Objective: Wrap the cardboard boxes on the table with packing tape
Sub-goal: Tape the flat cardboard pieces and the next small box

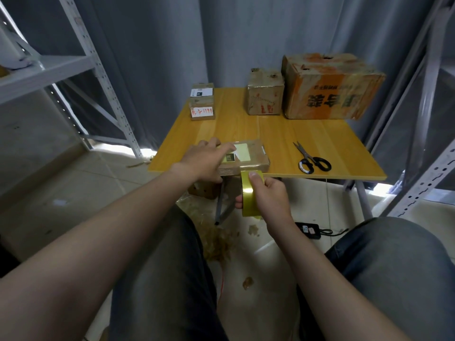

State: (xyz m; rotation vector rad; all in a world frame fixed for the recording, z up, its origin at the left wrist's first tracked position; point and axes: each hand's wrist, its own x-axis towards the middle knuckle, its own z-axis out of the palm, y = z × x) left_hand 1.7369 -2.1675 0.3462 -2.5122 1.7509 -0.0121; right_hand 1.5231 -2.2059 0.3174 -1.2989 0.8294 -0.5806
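Two hands are engaged at the near edge of the table (307, 134). A flat cardboard box (248, 156) is set right at that edge and is pressed down by the left hand (204, 161), whose fingers are stretched fairly straight across its left end. A yellow tape roll (250, 193) is gripped by the right hand (268, 195), thumb on top and fingers curled round below, and is held just under the box's front face. Whether the tape's end is stuck there cannot be told.

The step is judged to be the running of a band around this box. Next, tape must be drawn taut around the box while it is pinned, then cut. For that, scissors (311, 159) are laid to the right. Farther back, a small stacked pair (202, 102), a medium box (264, 94) and a large printed box (330, 87) are seen waiting.
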